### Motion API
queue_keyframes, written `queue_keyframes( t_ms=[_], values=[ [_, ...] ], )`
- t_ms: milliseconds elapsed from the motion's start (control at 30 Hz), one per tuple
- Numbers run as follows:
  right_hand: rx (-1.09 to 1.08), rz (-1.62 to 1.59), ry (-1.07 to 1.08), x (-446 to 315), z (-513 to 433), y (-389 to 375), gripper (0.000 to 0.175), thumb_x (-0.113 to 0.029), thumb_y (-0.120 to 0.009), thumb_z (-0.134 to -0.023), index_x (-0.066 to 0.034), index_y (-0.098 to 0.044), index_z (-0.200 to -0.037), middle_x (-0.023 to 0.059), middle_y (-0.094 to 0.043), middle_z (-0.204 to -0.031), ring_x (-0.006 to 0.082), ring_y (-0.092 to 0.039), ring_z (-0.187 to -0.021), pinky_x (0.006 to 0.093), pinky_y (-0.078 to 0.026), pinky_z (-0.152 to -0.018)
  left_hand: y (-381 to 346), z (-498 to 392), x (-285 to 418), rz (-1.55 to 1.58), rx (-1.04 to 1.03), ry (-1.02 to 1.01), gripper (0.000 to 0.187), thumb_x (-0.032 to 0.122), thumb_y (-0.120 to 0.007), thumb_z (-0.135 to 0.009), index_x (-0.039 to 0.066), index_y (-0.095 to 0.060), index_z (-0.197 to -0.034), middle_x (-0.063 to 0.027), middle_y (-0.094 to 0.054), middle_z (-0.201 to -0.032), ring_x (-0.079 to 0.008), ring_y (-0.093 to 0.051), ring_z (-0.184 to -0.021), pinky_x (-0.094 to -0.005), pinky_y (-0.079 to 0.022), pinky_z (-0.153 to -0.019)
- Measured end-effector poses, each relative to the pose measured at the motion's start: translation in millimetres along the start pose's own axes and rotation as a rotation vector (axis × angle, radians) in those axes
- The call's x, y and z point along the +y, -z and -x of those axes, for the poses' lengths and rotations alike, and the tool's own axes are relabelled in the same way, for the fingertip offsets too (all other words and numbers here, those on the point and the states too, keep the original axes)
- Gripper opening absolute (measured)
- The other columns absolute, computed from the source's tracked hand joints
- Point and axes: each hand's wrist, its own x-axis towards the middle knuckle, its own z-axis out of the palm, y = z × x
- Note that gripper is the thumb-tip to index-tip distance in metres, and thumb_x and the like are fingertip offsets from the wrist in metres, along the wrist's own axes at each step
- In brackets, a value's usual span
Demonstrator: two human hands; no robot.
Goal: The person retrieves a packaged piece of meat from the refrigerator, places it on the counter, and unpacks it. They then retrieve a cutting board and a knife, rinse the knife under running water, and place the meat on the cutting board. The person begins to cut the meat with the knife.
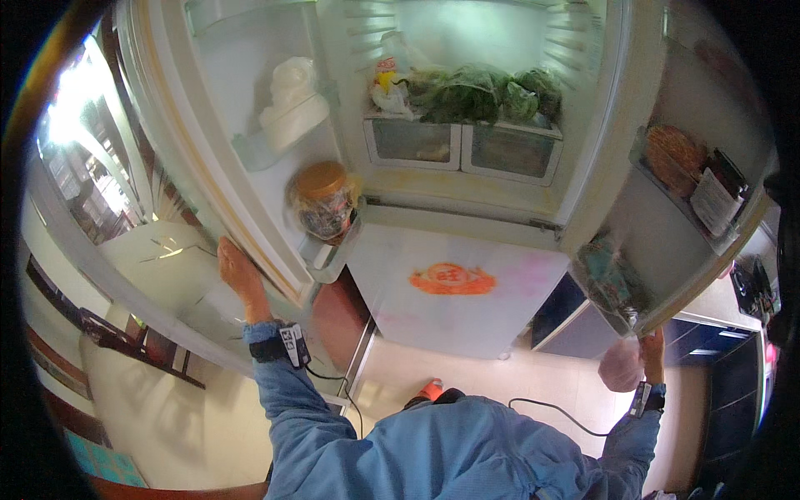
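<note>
Both doors of a refrigerator stand wide apart in front of me. My left hand is at the outer edge of the left door, its fingers against that edge. Low on the right door, my right hand is at the bottom edge, partly hidden, with a pinkish plastic bag hanging beside it, apparently from the fingers. Inside, bagged leafy greens lie on the shelf above two clear drawers. A jar with an orange-brown lid stands in the left door's lower bin.
White bags fill an upper left door bin. The right door's bins hold a round brown item and a bagged green item. The lower refrigerator door juts out below. Dark cabinets stand at right; cables run from both wrists.
</note>
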Motion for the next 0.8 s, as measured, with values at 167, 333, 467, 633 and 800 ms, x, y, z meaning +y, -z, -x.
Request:
queue_keyframes(
  t_ms=[167, 333, 467, 633, 800],
  values=[
    [-0.005, -0.025, -0.022, -7.6, 2.1, 2.2, 0.037, -0.005, -0.054, -0.081, -0.0096, -0.046, -0.117, 0.0025, -0.054, -0.062, 0.0090, -0.047, -0.046, 0.0246, -0.034, -0.036, 1.9, 25.6, 31.0, -0.042, -0.064, -0.058, 0.040, 0.033, -0.040, -0.096, -0.002, -0.054, -0.083, -0.0121, -0.052, -0.069, -0.0226, -0.044, -0.061, -0.0357, -0.041, -0.059],
    [-0.031, -0.014, 0.032, -10.7, 5.4, 3.4, 0.039, -0.005, -0.053, -0.081, -0.0094, -0.046, -0.118, 0.0023, -0.054, -0.062, 0.0087, -0.047, -0.044, 0.0242, -0.034, -0.034, -4.0, 46.0, 71.4, -0.150, -0.214, -0.310, 0.030, 0.026, -0.052, -0.091, 0.001, -0.052, -0.075, -0.0142, -0.051, -0.065, -0.0289, -0.049, -0.057, -0.0359, -0.041, -0.054],
    [0.001, -0.089, -0.086, -10.3, 7.8, 1.8, 0.042, -0.004, -0.053, -0.079, -0.0080, -0.045, -0.120, 0.0018, -0.054, -0.060, 0.0084, -0.047, -0.044, 0.0237, -0.034, -0.033, -20.0, 58.4, 109.4, -0.287, -0.324, -0.488, 0.024, 0.021, -0.060, -0.085, 0.003, -0.056, -0.069, -0.0146, -0.056, -0.067, -0.0332, -0.056, -0.061, -0.0401, -0.043, -0.052],
    [0.027, -0.022, -0.157, -20.1, 18.0, -3.0, 0.042, -0.006, -0.055, -0.078, -0.0082, -0.048, -0.118, -0.0017, -0.051, -0.058, 0.0063, -0.044, -0.045, 0.0234, -0.034, -0.037, -53.1, 76.3, 137.4, 0.006, -0.450, -0.574, 0.017, 0.014, -0.065, -0.079, 0.005, -0.055, -0.069, -0.0110, -0.053, -0.058, -0.0288, -0.053, -0.052, -0.0366, -0.041, -0.047],
    [-0.003, 0.026, -0.081, -51.7, 32.0, -7.1, 0.040, -0.004, -0.056, -0.077, -0.0031, -0.049, -0.116, -0.0018, -0.048, -0.057, 0.0069, -0.042, -0.048, 0.0246, -0.034, -0.041, -121.7, 90.9, 161.0, 0.327, -0.556, -0.744, 0.009, 0.008, -0.065, -0.076, 0.006, -0.057, -0.072, -0.0073, -0.053, -0.058, -0.0254, -0.052, -0.049, -0.0344, -0.040, -0.045]
  ],
)
